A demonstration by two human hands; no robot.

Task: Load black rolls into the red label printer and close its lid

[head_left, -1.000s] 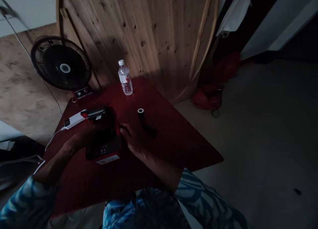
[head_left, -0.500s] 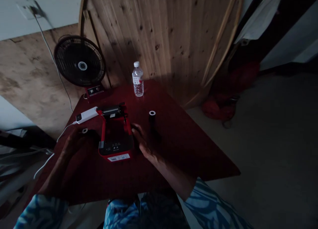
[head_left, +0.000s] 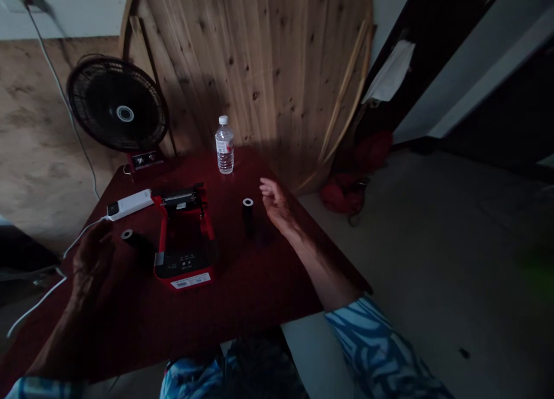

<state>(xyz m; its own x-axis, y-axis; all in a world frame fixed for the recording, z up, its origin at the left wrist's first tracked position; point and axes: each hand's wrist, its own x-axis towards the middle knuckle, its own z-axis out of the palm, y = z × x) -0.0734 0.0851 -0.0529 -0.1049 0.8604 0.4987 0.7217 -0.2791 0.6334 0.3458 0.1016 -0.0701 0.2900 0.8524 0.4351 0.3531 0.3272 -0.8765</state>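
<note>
I had my right hand (head_left: 277,206) released near one black roll (head_left: 247,217). My left hand (head_left: 92,250), also empty, was near another roll (head_left: 137,243).

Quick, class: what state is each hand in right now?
Left hand: open, loosely curled, beside a white-ended black cylindrical roll.
Right hand: open, holding nothing, near the other white-ended black cylindrical roll.

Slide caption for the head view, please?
Left hand beside one black roll, right hand near a second roll, red-and-black machine between the rolls on a red table.
</note>
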